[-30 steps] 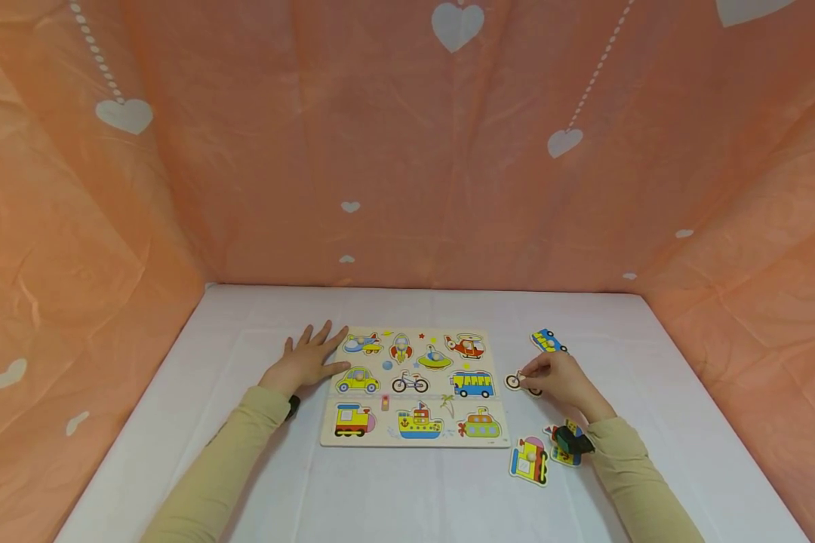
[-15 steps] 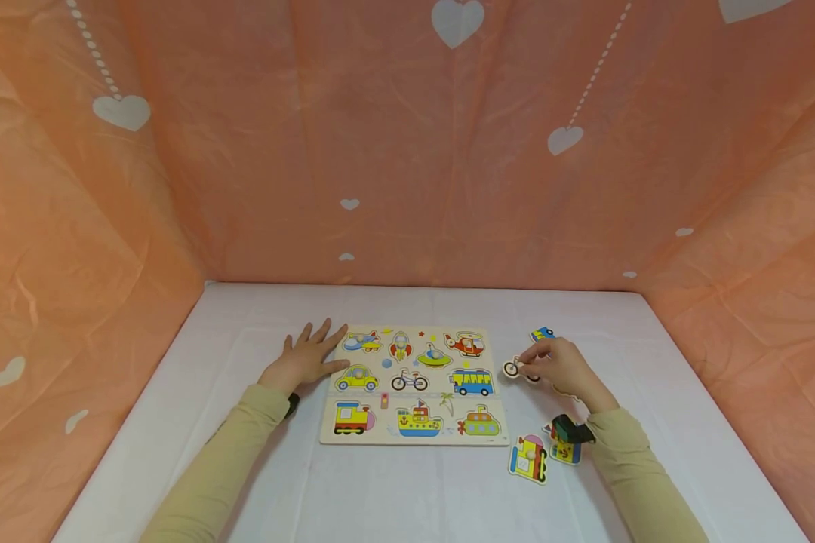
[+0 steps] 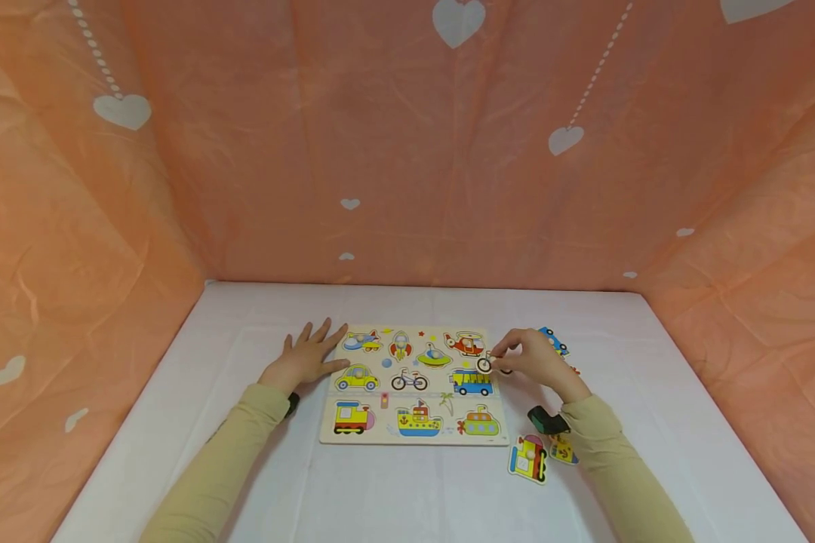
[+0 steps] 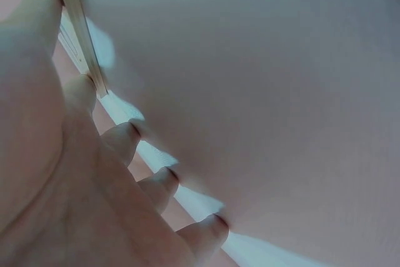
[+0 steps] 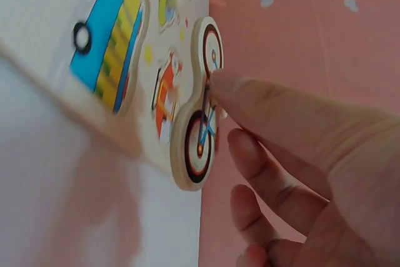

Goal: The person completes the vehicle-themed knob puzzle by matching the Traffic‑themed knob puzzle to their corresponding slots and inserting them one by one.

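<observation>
My right hand (image 3: 539, 366) pinches a bicycle puzzle piece (image 5: 199, 145) between thumb and fingers. In the head view the piece overlaps the right edge of the wooden puzzle board (image 3: 380, 439), close to the board's bus picture (image 3: 474, 383). A bicycle picture (image 3: 410, 381) shows in the board's middle row. At the board's upper left, my left hand (image 3: 304, 363) lies with fingers spread. Its thumb and index finger touch the board's edge (image 4: 81, 35) in the left wrist view, while the other fingertips rest on the white table.
Right of the board lie a train piece (image 3: 530, 458), a ship piece (image 3: 564, 451) partly under the right wrist, and a bus piece (image 3: 554, 342) partly behind the right hand. A peach cloth with white hearts (image 3: 458, 23) encloses the table's back and sides.
My right hand has lifted the bicycle piece off the table and carried it left, over the board's right edge. The left hand has stayed in place.
</observation>
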Available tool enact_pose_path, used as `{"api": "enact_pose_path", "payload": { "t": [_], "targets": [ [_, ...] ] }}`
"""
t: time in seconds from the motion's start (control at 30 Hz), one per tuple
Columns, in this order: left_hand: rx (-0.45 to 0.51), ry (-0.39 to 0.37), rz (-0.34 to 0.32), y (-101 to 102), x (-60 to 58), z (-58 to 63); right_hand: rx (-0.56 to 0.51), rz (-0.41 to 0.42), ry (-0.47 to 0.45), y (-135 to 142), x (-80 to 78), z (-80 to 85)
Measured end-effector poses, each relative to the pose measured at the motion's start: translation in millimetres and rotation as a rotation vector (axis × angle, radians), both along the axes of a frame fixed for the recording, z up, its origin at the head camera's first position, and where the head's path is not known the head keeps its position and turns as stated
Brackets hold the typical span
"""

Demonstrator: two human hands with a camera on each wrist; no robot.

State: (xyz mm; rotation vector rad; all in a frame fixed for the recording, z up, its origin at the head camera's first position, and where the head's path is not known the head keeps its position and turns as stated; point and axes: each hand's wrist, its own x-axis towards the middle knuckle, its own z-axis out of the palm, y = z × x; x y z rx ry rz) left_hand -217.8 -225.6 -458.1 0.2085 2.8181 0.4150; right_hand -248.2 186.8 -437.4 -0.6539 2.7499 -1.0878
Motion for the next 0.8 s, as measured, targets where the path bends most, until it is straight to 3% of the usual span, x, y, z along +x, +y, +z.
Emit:
{"api": "enact_pose_path", "payload": {
  "t": [0.23,0.8],
  "targets": [
    [-0.005,-0.002,0.0,-0.3,-0.7,-0.4,-0.023,0.049,-0.046,-22.8,-1.4,-1.0],
    [-0.012,-0.006,0.003,-1.0,-0.7,-1.6,-0.057,0.193,0.0,-66.0,-2.7,-8.3]
  ]
}}
